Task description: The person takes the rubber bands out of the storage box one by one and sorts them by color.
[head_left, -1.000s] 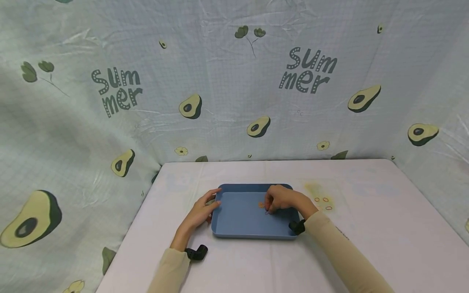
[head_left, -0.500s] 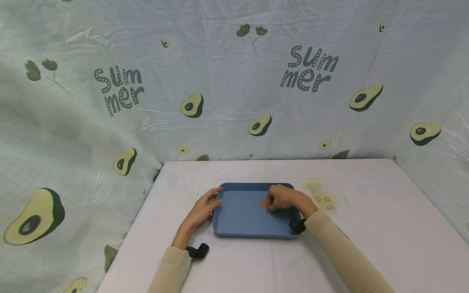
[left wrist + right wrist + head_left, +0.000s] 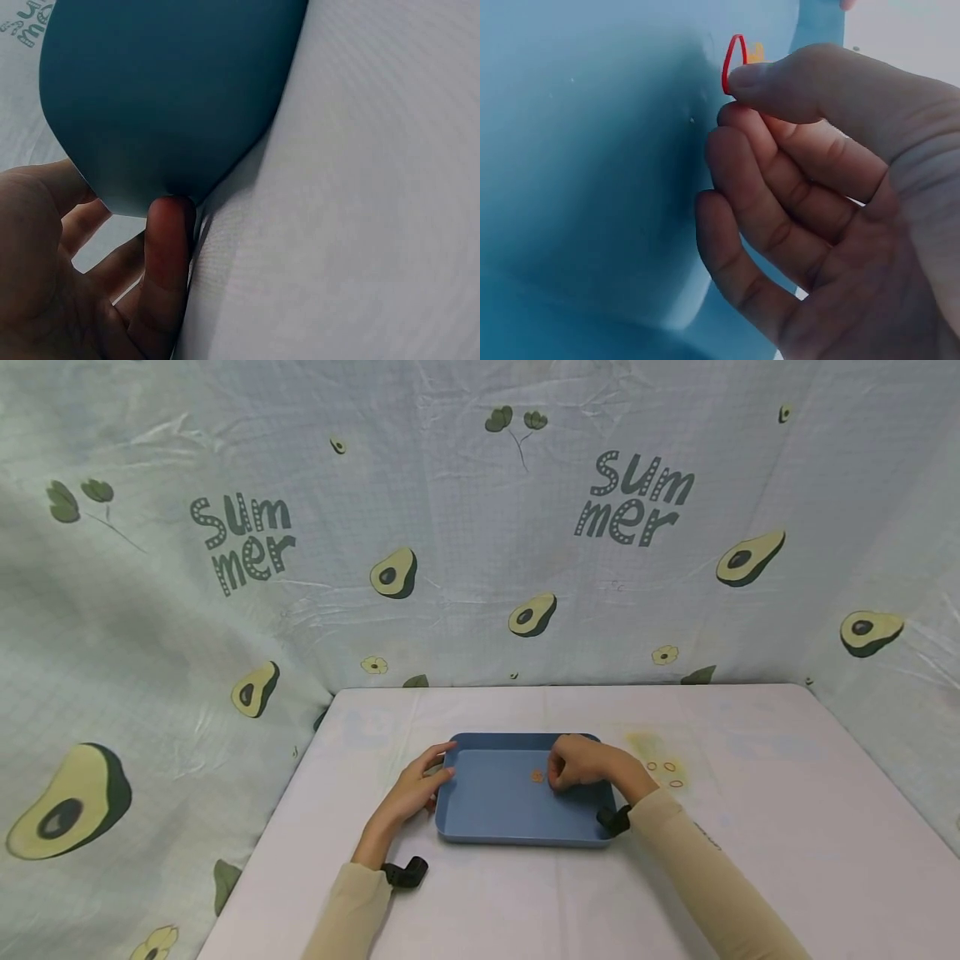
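Observation:
A shallow blue tray (image 3: pixel 491 810) lies on the table. My left hand (image 3: pixel 412 787) holds its left edge, thumb and index finger at the rim; in the left wrist view, fingertips (image 3: pixel 171 214) touch the tray's outer wall. Over the right half of the tray, my right hand (image 3: pixel 581 764) pinches a thin red loop, apparently a small rubber band (image 3: pixel 727 71), between thumb and index finger. Its other fingers curl loosely. A small orange piece (image 3: pixel 537 776) lies in the tray just left of that hand; its exact kind is too small to tell.
Several thin red rings (image 3: pixel 670 767) show on a yellowish patch of the pale tablecloth (image 3: pixel 750 793), right of the tray. A printed fabric curtain (image 3: pixel 450 527) stands behind the table and along its sides.
My right hand has shifted slightly right. The thin loop seen below its fingertips earlier is hidden in the head view now. My left hand stays at the tray's edge.

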`<act>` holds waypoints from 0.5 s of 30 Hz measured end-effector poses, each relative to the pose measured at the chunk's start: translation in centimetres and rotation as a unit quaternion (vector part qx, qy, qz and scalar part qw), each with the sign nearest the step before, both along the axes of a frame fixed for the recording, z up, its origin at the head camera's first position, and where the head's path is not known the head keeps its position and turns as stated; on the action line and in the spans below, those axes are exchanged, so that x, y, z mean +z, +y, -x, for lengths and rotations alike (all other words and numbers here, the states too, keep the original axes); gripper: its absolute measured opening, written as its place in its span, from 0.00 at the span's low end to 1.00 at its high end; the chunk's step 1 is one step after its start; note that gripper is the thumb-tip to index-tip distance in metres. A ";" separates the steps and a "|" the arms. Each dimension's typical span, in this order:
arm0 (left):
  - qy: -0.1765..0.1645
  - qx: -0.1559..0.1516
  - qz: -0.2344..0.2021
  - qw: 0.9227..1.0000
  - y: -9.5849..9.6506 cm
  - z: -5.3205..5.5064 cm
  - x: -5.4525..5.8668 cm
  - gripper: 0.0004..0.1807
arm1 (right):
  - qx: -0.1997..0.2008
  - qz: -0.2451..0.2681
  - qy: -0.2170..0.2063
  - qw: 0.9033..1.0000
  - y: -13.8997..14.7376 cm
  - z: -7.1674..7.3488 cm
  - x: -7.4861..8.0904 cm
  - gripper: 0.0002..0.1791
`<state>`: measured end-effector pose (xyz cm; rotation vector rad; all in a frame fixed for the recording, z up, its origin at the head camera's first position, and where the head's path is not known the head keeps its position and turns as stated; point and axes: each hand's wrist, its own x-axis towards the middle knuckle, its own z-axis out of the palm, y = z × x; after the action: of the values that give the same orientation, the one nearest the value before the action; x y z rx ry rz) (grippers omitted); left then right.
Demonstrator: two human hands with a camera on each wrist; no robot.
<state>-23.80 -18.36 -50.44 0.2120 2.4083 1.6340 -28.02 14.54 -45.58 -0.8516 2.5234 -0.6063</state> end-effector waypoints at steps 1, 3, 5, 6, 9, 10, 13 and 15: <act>0.001 0.001 0.001 1.000 0.0 0.0 0.0 0.31 | -0.002 0.003 0.002 1.000 0.1 0.0 0.1 0.12; 0.003 0.002 0.000 1.000 0.0 0.0 0.0 0.30 | -0.006 0.010 0.006 1.000 0.3 -0.1 0.4 0.10; 0.006 0.004 0.003 1.000 0.0 0.0 0.0 0.31 | -0.013 0.016 0.008 1.000 0.5 -0.1 0.6 0.09; 0.005 0.005 0.004 1.000 0.0 0.0 0.0 0.31 | -0.015 0.020 0.011 1.000 0.6 -0.1 0.7 0.08; 0.004 0.005 0.008 1.000 -0.1 0.0 -0.1 0.31 | -0.022 0.032 0.023 0.999 1.2 -0.1 1.1 0.06; 0.004 0.005 0.008 1.000 -0.1 0.0 0.0 0.31 | -0.027 0.034 0.028 0.999 1.5 0.0 1.2 0.06; 0.006 0.002 0.007 1.000 -0.1 0.1 -0.1 0.30 | -0.045 0.044 0.038 0.997 2.4 -0.2 1.7 0.04; 0.008 0.001 0.004 1.000 -0.1 0.1 0.0 0.30 | -0.057 0.054 0.039 0.996 3.2 -0.4 2.2 0.03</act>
<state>-23.90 -18.48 -50.49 0.2235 2.4280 1.6281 -27.60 17.73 -43.35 -0.7853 2.6451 -0.7666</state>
